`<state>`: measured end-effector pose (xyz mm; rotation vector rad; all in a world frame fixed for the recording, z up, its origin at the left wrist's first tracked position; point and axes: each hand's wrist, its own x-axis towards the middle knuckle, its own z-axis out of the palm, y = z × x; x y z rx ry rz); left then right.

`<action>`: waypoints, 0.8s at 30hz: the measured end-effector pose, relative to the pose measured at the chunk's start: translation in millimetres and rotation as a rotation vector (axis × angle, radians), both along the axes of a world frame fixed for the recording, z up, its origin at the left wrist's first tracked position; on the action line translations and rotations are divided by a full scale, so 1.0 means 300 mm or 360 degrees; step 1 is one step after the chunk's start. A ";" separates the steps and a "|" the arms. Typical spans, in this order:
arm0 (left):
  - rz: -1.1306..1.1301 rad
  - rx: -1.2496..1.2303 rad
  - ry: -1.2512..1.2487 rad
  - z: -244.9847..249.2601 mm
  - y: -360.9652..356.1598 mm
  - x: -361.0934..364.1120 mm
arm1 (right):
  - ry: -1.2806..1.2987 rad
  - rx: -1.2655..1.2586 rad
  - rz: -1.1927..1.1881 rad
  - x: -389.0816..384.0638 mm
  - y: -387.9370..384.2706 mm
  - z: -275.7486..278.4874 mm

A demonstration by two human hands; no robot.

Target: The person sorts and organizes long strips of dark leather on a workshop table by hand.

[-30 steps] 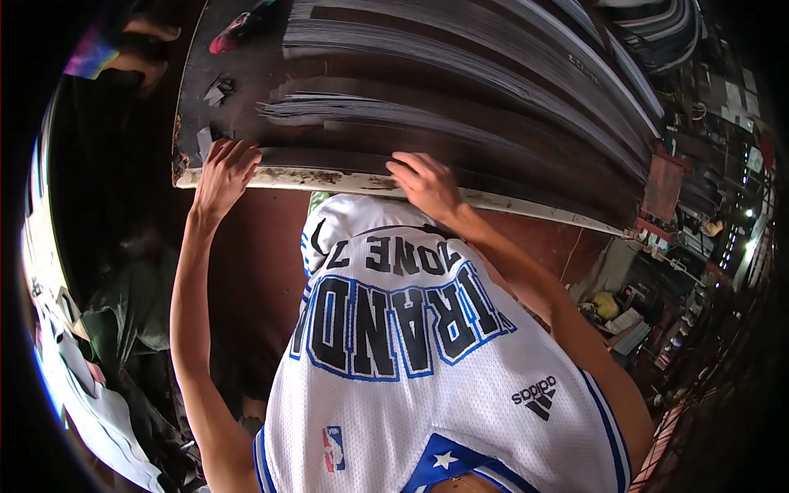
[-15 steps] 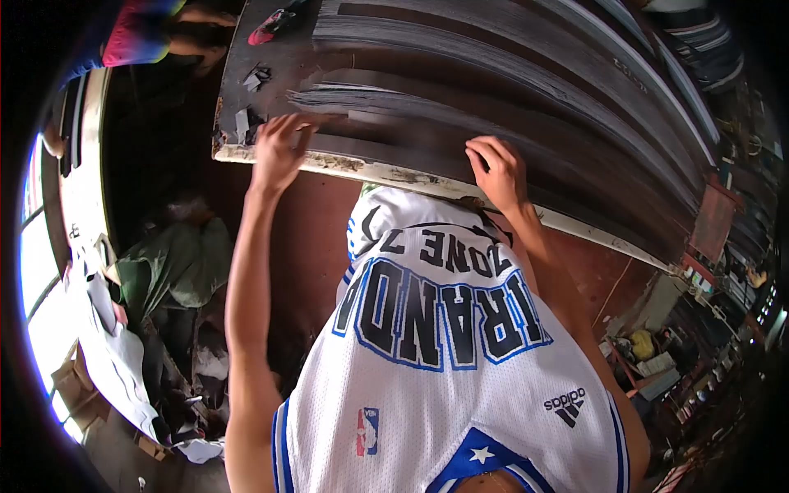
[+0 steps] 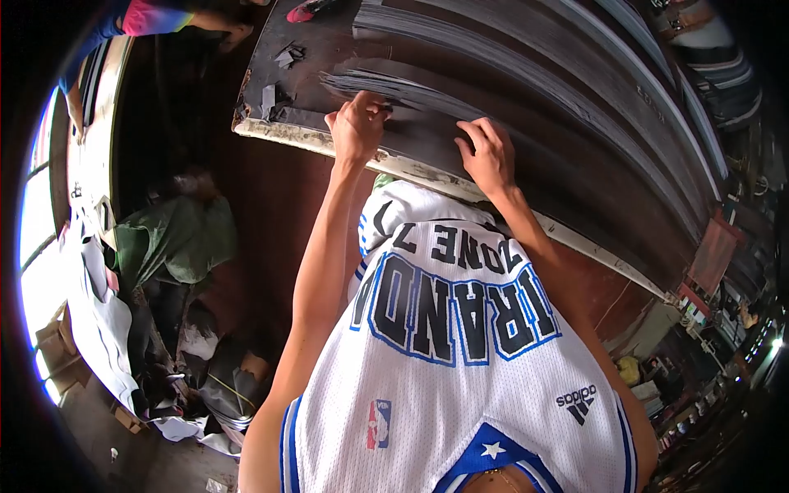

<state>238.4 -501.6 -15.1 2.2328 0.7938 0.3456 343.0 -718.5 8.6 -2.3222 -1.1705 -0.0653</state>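
Note:
My left hand (image 3: 357,129) is closed at the near edge of the dark tabletop (image 3: 300,82), with a small dark item at its fingertips that I cannot make out. To its right, my right hand (image 3: 490,156) rests over the same edge, fingers bent and thumb apart, with nothing visible between them. A flat dark strip (image 3: 423,131) lies between the hands. Just beyond them is a fanned stack of thin dark strips (image 3: 370,82).
Longer stacks of strips (image 3: 493,53) run across the table. Small dark scraps (image 3: 269,100) lie at its left corner, with a pink-and-black object (image 3: 306,11) farther back. Another person's arm (image 3: 209,22) shows at the upper left. Green cloth (image 3: 177,238) hangs at left.
My left hand has moved right, closer to my right hand, and its fingers have curled closed. My right hand has shifted slightly left. The view has shifted, and the table corner appears farther right.

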 end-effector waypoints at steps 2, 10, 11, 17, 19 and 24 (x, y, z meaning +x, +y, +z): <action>-0.0032 -0.0097 -0.0023 0.040 0.014 -0.009 | 0.0034 0.0008 -0.0008 0.001 -0.001 0.012; -0.0304 -0.0457 0.0034 0.167 0.018 -0.061 | 0.0193 -0.0044 -0.0003 -0.015 -0.056 0.033; -0.0306 -0.0305 -0.0038 0.144 0.010 -0.074 | 0.0146 -0.0089 0.0008 -0.021 -0.062 0.034; -0.0261 0.0296 -0.0006 0.116 -0.039 -0.082 | 0.0105 -0.0194 -0.0015 -0.030 -0.060 0.010; -0.0185 0.0292 -0.0051 0.091 -0.046 -0.071 | 0.0074 -0.0217 -0.0043 -0.032 -0.058 0.014; -0.0078 0.0337 -0.0021 0.040 -0.059 -0.043 | 0.0004 -0.0190 -0.0053 -0.032 -0.067 0.008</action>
